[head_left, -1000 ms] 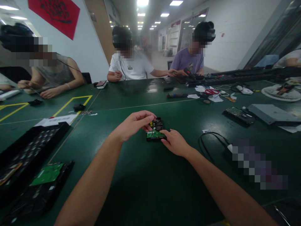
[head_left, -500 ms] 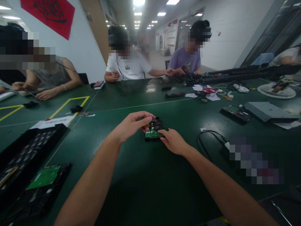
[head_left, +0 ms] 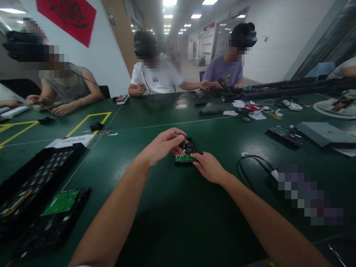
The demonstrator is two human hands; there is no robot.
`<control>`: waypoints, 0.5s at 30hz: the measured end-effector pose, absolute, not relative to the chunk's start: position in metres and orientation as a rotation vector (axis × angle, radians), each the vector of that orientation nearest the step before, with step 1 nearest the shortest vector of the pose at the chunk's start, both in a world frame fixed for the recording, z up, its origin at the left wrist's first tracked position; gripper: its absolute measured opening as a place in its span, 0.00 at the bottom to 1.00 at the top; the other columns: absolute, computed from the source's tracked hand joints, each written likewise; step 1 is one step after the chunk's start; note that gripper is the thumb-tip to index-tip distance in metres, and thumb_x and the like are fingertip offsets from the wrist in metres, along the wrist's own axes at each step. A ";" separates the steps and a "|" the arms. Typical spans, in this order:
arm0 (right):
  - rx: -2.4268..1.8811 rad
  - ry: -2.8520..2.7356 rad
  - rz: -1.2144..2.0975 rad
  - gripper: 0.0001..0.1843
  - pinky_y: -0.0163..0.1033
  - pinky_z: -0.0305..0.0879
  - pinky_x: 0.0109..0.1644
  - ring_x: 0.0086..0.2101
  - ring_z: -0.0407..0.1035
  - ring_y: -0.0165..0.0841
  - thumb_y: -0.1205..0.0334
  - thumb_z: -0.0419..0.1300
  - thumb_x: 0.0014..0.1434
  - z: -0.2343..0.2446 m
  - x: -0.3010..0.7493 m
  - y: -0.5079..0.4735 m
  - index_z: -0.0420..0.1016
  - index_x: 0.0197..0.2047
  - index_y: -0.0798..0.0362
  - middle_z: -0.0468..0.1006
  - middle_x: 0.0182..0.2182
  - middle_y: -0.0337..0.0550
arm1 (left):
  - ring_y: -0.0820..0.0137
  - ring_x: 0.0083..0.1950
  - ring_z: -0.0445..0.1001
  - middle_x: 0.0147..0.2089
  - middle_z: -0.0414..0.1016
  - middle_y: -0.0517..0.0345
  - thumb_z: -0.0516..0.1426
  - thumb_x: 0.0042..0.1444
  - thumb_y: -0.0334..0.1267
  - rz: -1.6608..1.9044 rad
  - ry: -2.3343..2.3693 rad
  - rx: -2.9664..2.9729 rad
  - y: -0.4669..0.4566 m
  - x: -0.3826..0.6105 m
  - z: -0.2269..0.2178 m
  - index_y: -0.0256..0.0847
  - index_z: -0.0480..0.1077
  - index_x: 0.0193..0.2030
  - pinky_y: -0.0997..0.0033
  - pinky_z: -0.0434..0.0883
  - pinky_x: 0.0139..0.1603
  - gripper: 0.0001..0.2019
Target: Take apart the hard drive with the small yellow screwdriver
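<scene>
In the middle of the green table lies a hard drive, its black casing and green circuit board facing up. My right hand grips its right edge, with the fingers resting on the board's corner. Over the drive's left side, my left hand has thumb and fingers pinched together. A small dark shape shows at those fingertips, too small and hidden to name. Part of the drive's upper left is covered by the left hand.
At left are a long black tray of small parts and a larger drive-like unit with a green board. To the right sit another drive, a grey metal box and a looped black cable. Several co-workers sit across the table.
The view has shifted slightly, so everything sits a little further right. My left hand is raised slightly over the drive; the right hand stays on its edge.
</scene>
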State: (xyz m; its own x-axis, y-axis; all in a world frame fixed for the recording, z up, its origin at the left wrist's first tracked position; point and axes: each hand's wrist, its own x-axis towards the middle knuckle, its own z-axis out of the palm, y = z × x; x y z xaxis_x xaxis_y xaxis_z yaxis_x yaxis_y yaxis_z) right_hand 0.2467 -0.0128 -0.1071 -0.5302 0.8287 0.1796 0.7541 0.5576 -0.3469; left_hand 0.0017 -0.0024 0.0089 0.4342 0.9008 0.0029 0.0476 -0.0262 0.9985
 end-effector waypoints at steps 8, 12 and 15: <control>-1.306 -2.476 0.305 0.22 0.57 0.58 0.69 0.48 0.77 0.42 0.58 0.53 0.74 -0.107 0.246 -0.013 0.69 0.67 0.52 0.83 0.48 0.51 | 0.71 0.33 0.79 0.39 0.78 0.54 0.62 0.64 0.44 0.892 0.950 1.412 0.001 0.001 0.007 0.39 0.77 0.52 0.72 0.75 0.33 0.15; -1.301 -2.478 0.303 0.23 0.57 0.58 0.69 0.50 0.77 0.42 0.57 0.53 0.74 -0.107 0.246 -0.013 0.68 0.68 0.52 0.83 0.50 0.51 | 0.72 0.29 0.79 0.41 0.77 0.54 0.61 0.64 0.44 0.887 0.986 1.381 -0.001 0.002 0.009 0.41 0.76 0.56 0.73 0.73 0.28 0.16; -1.293 -2.477 0.297 0.23 0.58 0.57 0.70 0.50 0.77 0.42 0.56 0.53 0.74 -0.109 0.246 -0.013 0.68 0.68 0.51 0.82 0.50 0.50 | 0.71 0.30 0.80 0.45 0.77 0.54 0.61 0.63 0.44 0.906 0.975 1.357 -0.003 0.002 0.011 0.44 0.73 0.57 0.73 0.73 0.27 0.16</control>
